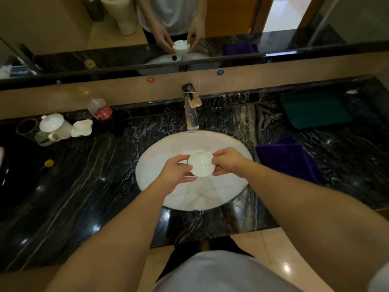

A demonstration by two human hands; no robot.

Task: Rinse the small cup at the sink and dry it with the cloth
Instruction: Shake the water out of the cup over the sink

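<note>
A small white cup (201, 164) is held over the middle of the oval white sink (155, 152), its mouth facing up toward me. My left hand (176, 172) grips its left side and underside. From the right, my right hand (228, 161) pinches its rim. The chrome tap (191, 108) stands behind the basin; no water stream shows. A folded purple cloth (290, 161) lies on the counter just right of the sink.
A dark green cloth (315, 109) lies at the back right of the black marble counter (88, 186). At the back left stand a white teapot (54, 126), a white pitcher (82, 128), a plastic bottle (97, 107) and a glass. A mirror runs along the wall.
</note>
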